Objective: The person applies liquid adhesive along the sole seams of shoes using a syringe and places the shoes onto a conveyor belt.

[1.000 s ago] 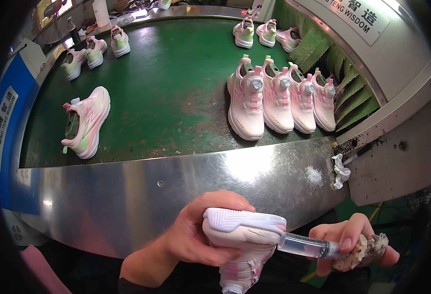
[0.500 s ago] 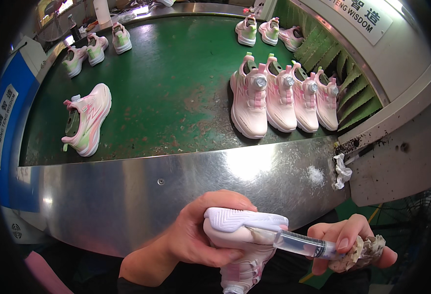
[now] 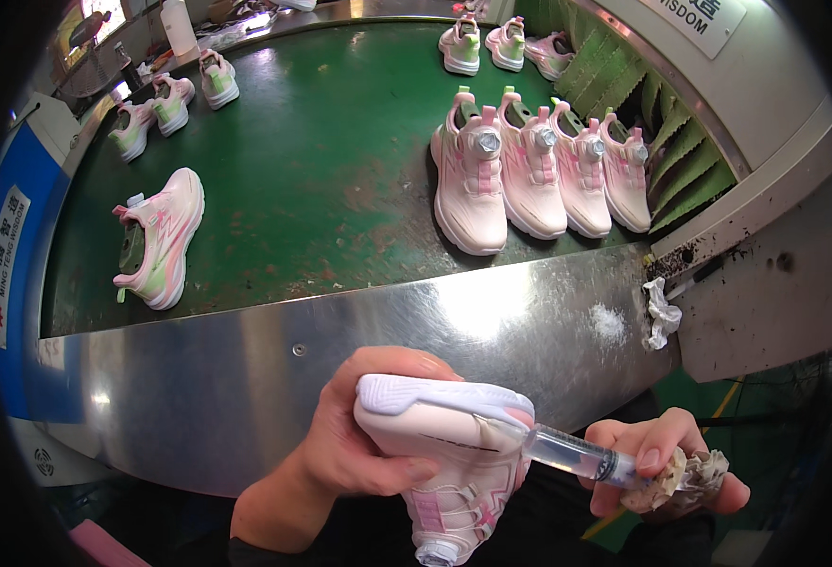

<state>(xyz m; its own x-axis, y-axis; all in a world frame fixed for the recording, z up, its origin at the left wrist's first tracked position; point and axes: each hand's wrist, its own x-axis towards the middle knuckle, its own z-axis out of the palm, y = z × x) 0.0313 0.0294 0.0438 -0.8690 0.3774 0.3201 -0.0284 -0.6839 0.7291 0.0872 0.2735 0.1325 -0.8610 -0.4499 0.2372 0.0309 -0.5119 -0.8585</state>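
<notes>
A pale pink sneaker is gripped at its toe end by my left hand, its white sole up and its silver dial hanging low. The fingers lie over the sole and the thumb presses the upper. In my right hand is a clear syringe, its barrel pointing left. The syringe's front end meets the seam between sole and upper. Crumpled, dirty whitish wrapping covers the syringe's rear end and is held in the same fingers.
Beyond the metal ledge lies a green conveyor belt. Several pink sneakers stand in a row at its right, beside green curtain strips. One sneaker lies at left. Crumpled tissue and white crumbs rest on the ledge's right.
The held sneaker has turned, showing more of its side and laces, and sits further left. The syringe has shifted left with it, its front end further along the sole seam.
</notes>
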